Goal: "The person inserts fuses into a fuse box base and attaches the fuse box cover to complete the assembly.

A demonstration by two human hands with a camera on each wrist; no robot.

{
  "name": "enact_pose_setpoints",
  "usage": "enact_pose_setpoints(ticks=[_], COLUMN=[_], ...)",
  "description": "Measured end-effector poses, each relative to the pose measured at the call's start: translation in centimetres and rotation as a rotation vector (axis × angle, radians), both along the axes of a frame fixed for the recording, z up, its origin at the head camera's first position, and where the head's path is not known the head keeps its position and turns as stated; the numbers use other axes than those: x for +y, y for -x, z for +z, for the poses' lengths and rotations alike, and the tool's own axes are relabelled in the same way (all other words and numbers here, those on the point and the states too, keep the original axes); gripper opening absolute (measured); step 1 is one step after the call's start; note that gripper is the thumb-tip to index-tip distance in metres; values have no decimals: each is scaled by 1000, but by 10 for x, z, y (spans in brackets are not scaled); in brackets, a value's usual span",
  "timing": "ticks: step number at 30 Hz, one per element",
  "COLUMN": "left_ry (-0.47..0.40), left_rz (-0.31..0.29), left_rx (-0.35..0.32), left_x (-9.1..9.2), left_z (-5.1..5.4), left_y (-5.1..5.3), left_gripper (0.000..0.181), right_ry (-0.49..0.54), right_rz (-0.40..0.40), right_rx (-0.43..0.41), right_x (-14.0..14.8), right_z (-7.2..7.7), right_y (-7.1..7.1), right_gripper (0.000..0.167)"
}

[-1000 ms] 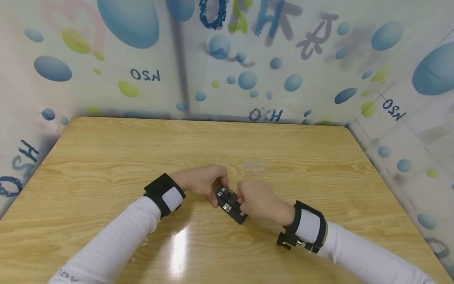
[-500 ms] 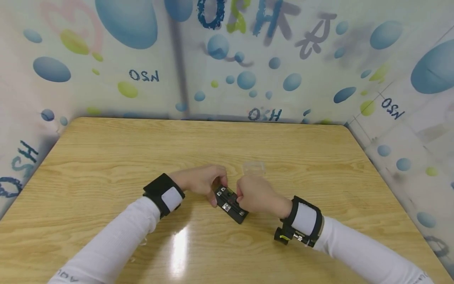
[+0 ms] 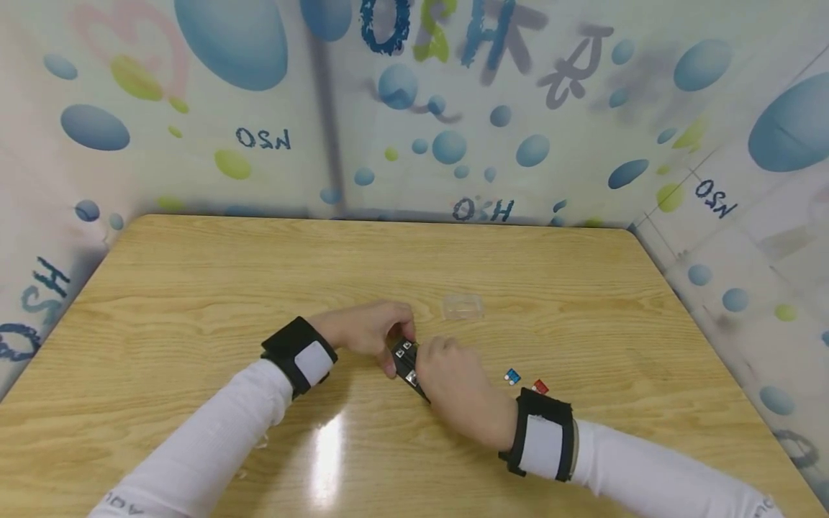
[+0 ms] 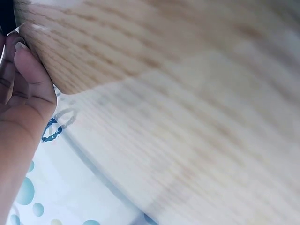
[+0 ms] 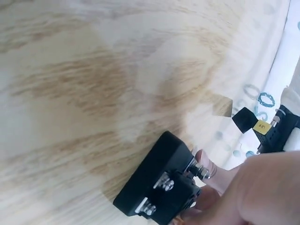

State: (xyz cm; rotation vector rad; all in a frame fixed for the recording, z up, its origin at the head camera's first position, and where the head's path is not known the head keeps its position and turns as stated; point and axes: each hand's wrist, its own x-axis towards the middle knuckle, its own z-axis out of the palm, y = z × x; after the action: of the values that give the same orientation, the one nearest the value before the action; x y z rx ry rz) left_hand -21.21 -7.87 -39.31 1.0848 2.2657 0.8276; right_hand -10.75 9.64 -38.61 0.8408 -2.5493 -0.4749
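Observation:
A black terminal block [image 3: 405, 360] with silver screw terminals lies slanted on the table in the head view. My left hand [image 3: 372, 327] holds its far-left end between thumb and fingers. My right hand [image 3: 453, 381] covers the near-right part, fingers curled down onto it. In the right wrist view the block [image 5: 154, 173] shows its screws, and fingers touch its side; a small orange bit peeks out at the bottom edge, its kind unclear. The left wrist view shows my left hand [image 4: 28, 84] at the edge, beside a dark corner of the block.
A small clear plastic box or cover [image 3: 463, 307] lies behind the hands. To the right of my right hand are a small blue piece [image 3: 512, 376] and a small red piece [image 3: 540, 387] on the wooden table [image 3: 259, 266]. A patterned curtain stands behind.
My right hand has shifted slightly left and nearer, turning at the wrist, and covers more of the block. The blue and red pieces now show beside the wrist. My left hand stays put.

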Motion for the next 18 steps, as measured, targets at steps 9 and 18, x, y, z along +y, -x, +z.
enact_pose_setpoints(ticks=[9, 18], left_ry=[3, 10], left_rz=[1, 13], left_rx=[2, -8], left_x=[2, 1], left_z=[-3, -3], left_y=[1, 1], left_gripper=[48, 50], right_ry=[-204, 176], right_rz=[-8, -1], right_rx=[110, -512], right_x=[-4, 11], right_z=[-5, 15], right_y=[-7, 13], right_gripper=[19, 21])
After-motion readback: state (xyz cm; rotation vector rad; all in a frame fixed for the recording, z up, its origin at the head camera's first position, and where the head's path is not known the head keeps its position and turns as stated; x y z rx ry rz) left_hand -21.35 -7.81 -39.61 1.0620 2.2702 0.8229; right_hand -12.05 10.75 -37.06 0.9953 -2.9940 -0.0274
